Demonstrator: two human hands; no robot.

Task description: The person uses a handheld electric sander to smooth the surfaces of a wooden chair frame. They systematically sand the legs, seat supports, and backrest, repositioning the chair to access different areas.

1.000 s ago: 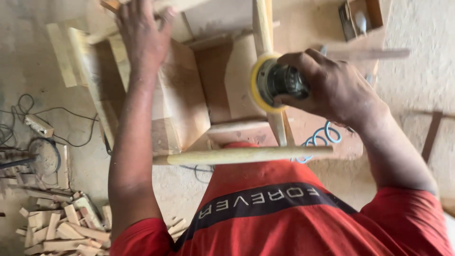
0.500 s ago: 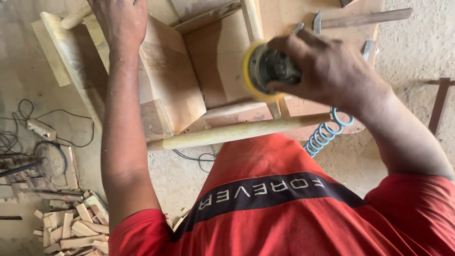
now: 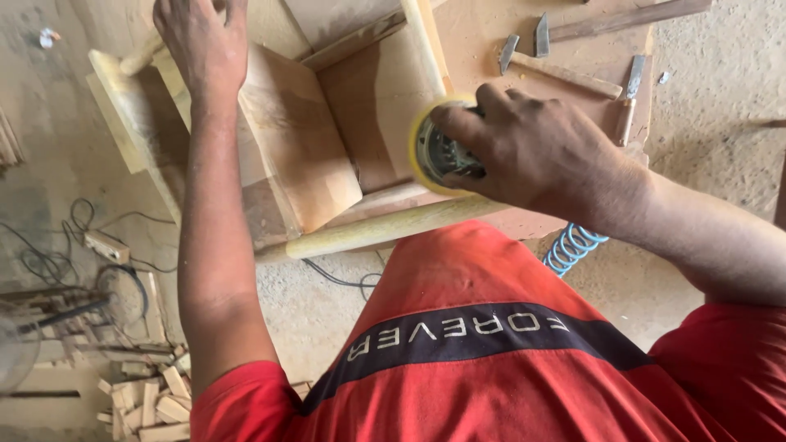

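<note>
- Right hand (image 3: 532,151), centre-right of the frame, has its grip wrapped tight over a round sander (image 3: 438,155) with a yellow pad rim; the fingers cover most of the tool's body.
- The sander sits just right of centre, its pad pressed against a slim upright rail of a pale wooden frame (image 3: 295,155), just above the frame's round rail (image 3: 385,229).
- Left hand (image 3: 201,45), upper left of the frame, lies palm-down on the frame's top edge, fingers curled over a wooden piece; whether the grip fully closes I cannot tell, as the fingertips run out of the frame.
- The frame forms an open box-like hollow in the upper middle; nothing can be seen lying inside it, just bare board.
- A blue coiled hose (image 3: 573,245) peeks out below the right forearm.
- On the wooden surface (image 3: 491,24), upper right, chisels and a hammer-like tool (image 3: 565,74) lie loose.
- Lower left, on the dusty floor (image 3: 327,319): offcut blocks (image 3: 147,405) in a heap and black cables (image 3: 57,262).
</note>
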